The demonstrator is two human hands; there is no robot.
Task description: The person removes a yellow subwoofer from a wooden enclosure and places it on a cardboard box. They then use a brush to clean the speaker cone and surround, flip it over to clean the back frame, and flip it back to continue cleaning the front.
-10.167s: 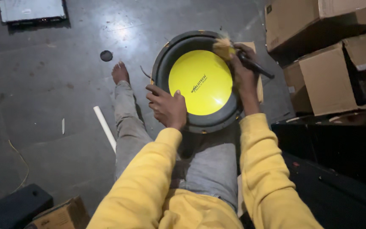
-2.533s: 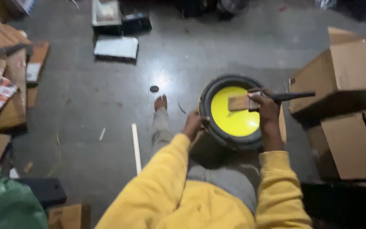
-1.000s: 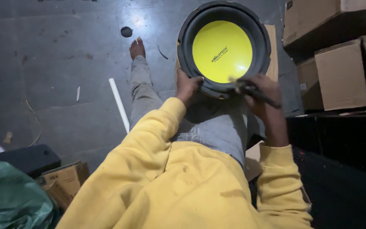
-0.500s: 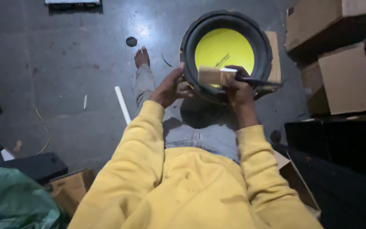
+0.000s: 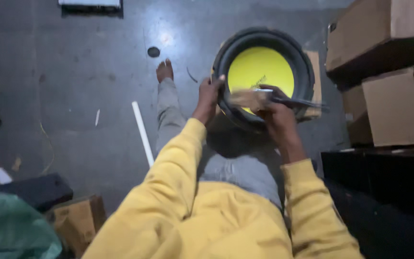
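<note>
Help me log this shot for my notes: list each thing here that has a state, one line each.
Speaker: tilted on the lap, yellow cone up.
Paintbrush: held, bristles on the speaker's near rim.
Left hand: gripping the speaker's left edge.
Right hand: closed on the paintbrush.
Cardboard boxes: stacked.
White pipe: flat on floor.

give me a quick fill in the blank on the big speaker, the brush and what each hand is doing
1. The round cone of the large black-rimmed speaker is coloured ____.
2. The wooden-bristled paintbrush with the dark handle is held in the person's ____ hand.
3. The left hand grips the speaker's black ____.
4. The long white tube lies on the grey ____.

Missing words: yellow; right; rim; floor
</note>
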